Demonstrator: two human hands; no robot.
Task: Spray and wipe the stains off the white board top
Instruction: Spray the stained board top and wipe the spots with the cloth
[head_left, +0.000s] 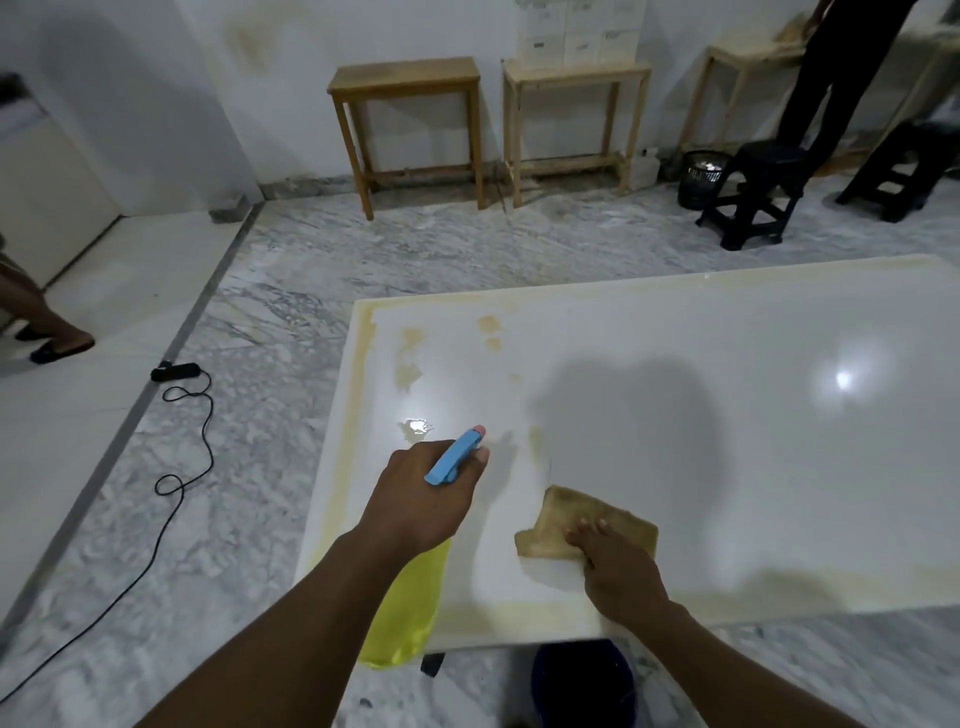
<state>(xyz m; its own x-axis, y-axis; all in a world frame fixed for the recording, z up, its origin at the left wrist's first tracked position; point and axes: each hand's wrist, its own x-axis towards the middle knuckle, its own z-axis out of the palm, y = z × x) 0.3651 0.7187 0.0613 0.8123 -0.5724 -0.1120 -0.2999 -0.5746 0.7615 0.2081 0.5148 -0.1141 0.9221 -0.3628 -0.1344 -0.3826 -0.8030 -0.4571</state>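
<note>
In the head view, a spray bottle (411, 608) is gripped by the left hand (423, 501) over the board's (727, 426) near-left corner. A cloth (584, 506) is pressed onto the board near its front edge by the right hand (618, 566), fingers straight.

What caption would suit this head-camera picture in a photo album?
The left hand aims a yellow spray bottle at the stained white board while the right hand rests on a brown cloth.
</note>
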